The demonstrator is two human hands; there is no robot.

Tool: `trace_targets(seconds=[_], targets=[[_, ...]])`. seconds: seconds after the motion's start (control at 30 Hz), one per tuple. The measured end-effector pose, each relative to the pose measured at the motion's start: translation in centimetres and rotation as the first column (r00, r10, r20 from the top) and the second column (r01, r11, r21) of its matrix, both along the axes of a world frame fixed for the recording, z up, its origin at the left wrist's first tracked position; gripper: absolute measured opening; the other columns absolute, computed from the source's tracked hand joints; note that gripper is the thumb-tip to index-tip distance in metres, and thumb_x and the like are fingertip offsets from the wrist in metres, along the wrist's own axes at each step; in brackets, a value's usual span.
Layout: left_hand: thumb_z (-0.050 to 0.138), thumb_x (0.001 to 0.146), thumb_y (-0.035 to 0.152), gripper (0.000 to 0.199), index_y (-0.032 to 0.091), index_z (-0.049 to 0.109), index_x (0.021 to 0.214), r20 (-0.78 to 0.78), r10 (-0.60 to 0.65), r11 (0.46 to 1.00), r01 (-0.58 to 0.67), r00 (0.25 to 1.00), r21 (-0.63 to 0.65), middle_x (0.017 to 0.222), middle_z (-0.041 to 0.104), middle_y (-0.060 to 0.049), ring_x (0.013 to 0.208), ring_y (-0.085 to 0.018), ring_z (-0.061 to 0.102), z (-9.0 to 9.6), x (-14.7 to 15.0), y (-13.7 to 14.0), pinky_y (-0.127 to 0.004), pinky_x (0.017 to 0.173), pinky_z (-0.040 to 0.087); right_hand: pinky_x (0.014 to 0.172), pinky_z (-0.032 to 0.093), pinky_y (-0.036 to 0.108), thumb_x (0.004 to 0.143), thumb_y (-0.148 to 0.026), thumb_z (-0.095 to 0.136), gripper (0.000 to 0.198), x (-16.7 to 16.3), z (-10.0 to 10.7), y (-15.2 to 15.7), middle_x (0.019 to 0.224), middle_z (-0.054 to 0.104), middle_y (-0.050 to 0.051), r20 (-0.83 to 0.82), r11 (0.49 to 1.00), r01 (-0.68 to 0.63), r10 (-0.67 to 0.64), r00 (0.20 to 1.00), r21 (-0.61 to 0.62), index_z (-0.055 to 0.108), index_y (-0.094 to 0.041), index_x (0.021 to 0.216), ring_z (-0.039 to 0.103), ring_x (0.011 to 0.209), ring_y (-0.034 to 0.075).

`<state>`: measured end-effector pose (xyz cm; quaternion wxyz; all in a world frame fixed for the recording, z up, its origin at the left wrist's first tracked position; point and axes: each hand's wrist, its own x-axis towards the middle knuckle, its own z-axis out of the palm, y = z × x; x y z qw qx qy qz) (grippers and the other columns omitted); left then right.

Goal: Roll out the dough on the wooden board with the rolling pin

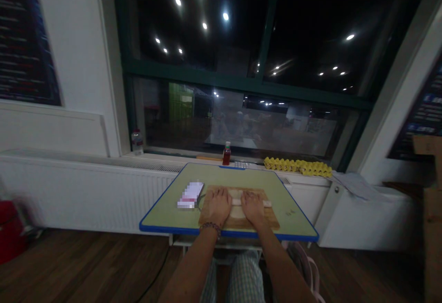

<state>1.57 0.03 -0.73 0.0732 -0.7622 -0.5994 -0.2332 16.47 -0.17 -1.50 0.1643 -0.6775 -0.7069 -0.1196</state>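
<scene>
Left hand (221, 204) and right hand (253, 205) are lying palm-down over a pin (267, 203), apart from each other; the fingers are stretching forward across it, and I am seeing no closed grip on either side. How hard the palms are bearing, I cannot tell from my remote station.

Beyond the work, a dark window (224, 109) is filling most of my view. In front of it, a green table (165, 213) with blue edging is carrying the work. A wooden board (272, 218) is lying flat close to the table's near edge. On the sill to the right, a yellow egg tray (297, 166) is sitting well apart from both hands. The pin is lying crosswise over the board, its right end showing past the right hand. Pale dough (236, 212), as I am judging it, is showing between the hands, on both sides of the pin; the hands are hiding its side edges. A phone (189, 196) is lying left of the board, its screen blurred. Behind the table, a red bottle (226, 154) is standing on the sill.

Finding: I am judging the step in hand to be rolling the dough. The next move, in my assessment, is calling for level pressure from both palms.
</scene>
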Motion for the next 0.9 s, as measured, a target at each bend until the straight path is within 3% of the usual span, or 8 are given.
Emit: trace_targets(seconds=[0.4, 0.7, 0.9], targets=[[0.036, 0.096, 0.028, 0.042, 0.016, 0.063, 0.125, 0.012, 0.035, 0.999, -0.035, 0.999, 0.001, 0.136, 0.060, -0.014, 0.133, -0.031, 0.046, -0.4, 0.5, 2.3, -0.051, 0.114, 0.021, 0.104, 0.033, 0.037, 0.099, -0.027, 0.035, 0.041, -0.1, -0.2, 2.2, 0.129, 0.063, 0.016, -0.017, 0.999, 0.037, -0.037, 0.999, 0.006, 0.070, -0.013, 0.115, 0.055, 0.122, 0.026], [0.039, 0.094, 0.034, 0.042, 0.018, 0.065, 0.123, 0.010, 0.036, 0.997, -0.036, 0.999, -0.064, 0.134, 0.061, -0.014, 0.134, -0.033, 0.043, 0.3, 0.7, 3.6, -0.053, 0.112, 0.022, 0.101, 0.036, 0.040, 0.097, -0.023, 0.038, 0.038, -0.2, 0.7, 2.6, 0.126, 0.064, 0.019, 0.099, 1.000, 0.017, -0.015, 0.995, -0.024, 0.072, -0.013, 0.109, 0.056, 0.121, 0.027], [0.039, 0.095, 0.035, 0.038, 0.023, 0.069, 0.115, -0.032, 0.000, 0.998, -0.002, 0.999, -0.059, 0.131, 0.063, -0.011, 0.130, -0.034, 0.046, 0.7, 0.6, 4.5, -0.054, 0.110, 0.022, 0.100, 0.038, 0.037, 0.095, -0.022, 0.041, 0.035, -0.2, 1.4, 3.5, 0.117, 0.070, 0.014, 0.124, 0.998, -0.014, 0.022, 0.992, -0.065, 0.070, -0.018, 0.114, 0.060, 0.116, 0.024]])
